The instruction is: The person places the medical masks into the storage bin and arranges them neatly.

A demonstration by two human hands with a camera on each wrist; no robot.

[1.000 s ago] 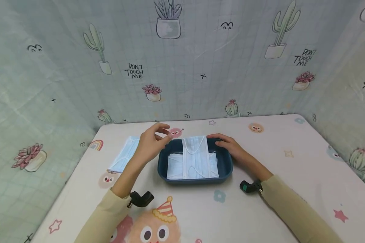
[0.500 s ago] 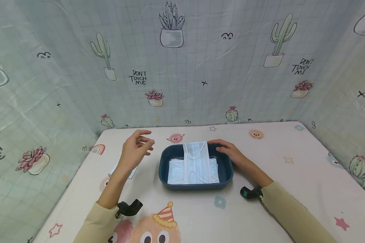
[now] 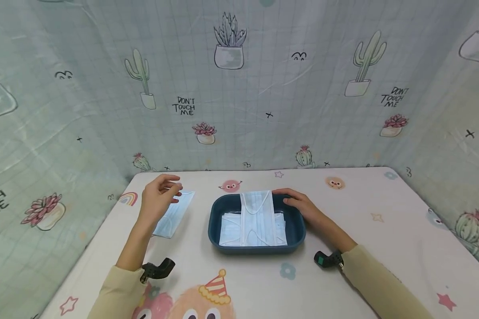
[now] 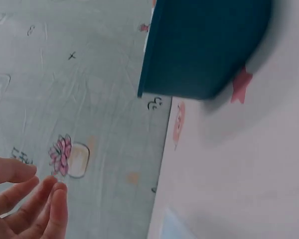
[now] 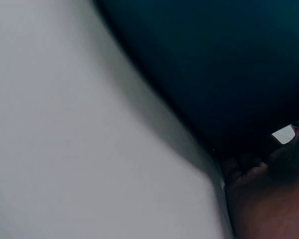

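The right hand (image 3: 303, 208) rests with relaxed fingers on the far right rim of the blue tray (image 3: 295, 232), which holds face masks (image 3: 255, 217). The left hand (image 3: 156, 200) hovers open over one mask (image 3: 175, 215) lying on the counter (image 3: 383, 248).

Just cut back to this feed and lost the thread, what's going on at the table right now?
A person sits at a table with a dark blue tray of face masks in front of them. The right hand rests on the tray's right rim. One mask lies lengthwise on top of the stack in the tray. The left hand hovers with loosely curled fingers, holding nothing, over another mask lying flat on the table left of the tray.
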